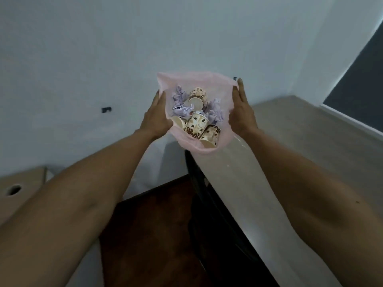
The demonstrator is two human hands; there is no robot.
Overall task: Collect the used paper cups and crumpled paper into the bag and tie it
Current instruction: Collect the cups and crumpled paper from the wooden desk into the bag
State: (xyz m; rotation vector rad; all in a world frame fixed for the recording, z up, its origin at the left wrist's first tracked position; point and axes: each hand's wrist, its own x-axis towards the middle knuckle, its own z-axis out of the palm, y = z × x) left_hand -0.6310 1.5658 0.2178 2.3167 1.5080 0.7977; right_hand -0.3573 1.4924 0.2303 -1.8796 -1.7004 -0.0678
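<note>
Pink plastic bag (pixel 224 133) held open mid-frame above table edge (pixel 290 125), left hand (pixel 155 119) & right hand (pixel 242 116) gripping opposite rim sides, patterned paper cups (pixel 196 122) w/ crumpled paper (pixel 179 103) inside.

In the middle of the frame two hands hold a thin pink bag (pixel 192 79) open, the left hand (pixel 156 118) on its left edge and the right hand (pixel 241 112) on its right edge. Inside lie spotted paper cups (pixel 196 122) and crumpled paper (pixel 180 100). A grey table (pixel 300 131) sits at the right.
</note>
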